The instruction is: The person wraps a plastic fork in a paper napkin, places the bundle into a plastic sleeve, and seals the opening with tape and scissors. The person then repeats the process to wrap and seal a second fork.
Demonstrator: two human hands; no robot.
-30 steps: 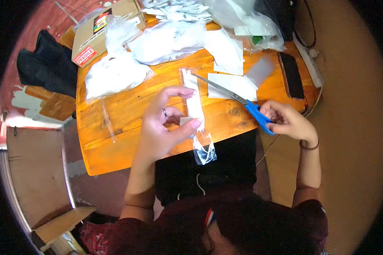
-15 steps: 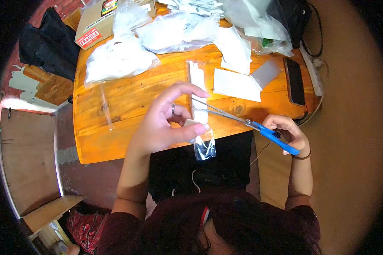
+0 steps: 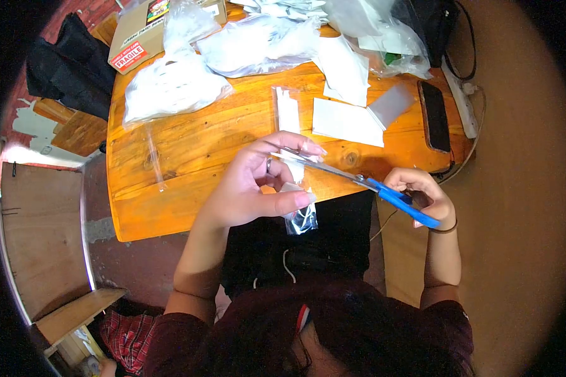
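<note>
My right hand [image 3: 418,193] is closed on blue-handled scissors [image 3: 393,201], whose blades reach left to the fingers of my left hand [image 3: 264,182]. The blades look nearly together. My left hand, with a ring on one finger, pinches a small white piece [image 3: 290,187] between thumb and fingers. Just beyond this hand lies a long, narrow clear packet with white strips [image 3: 287,113]. Its clear lower end [image 3: 302,221] hangs past the table's front edge below my left thumb. The fingers partly hide the middle of the packet.
Plastic bags of white items [image 3: 173,88] and a cardboard box [image 3: 138,38] stand at the back left. White papers [image 3: 347,120] lie right of the packet, near a phone [image 3: 434,116]. A thin clear strip [image 3: 156,157] is on the wooden table [image 3: 195,144] at left.
The scissor blades have moved closer together. My left index finger has dropped and reached a little further right, over the blades. The scissors remain in my right hand.
</note>
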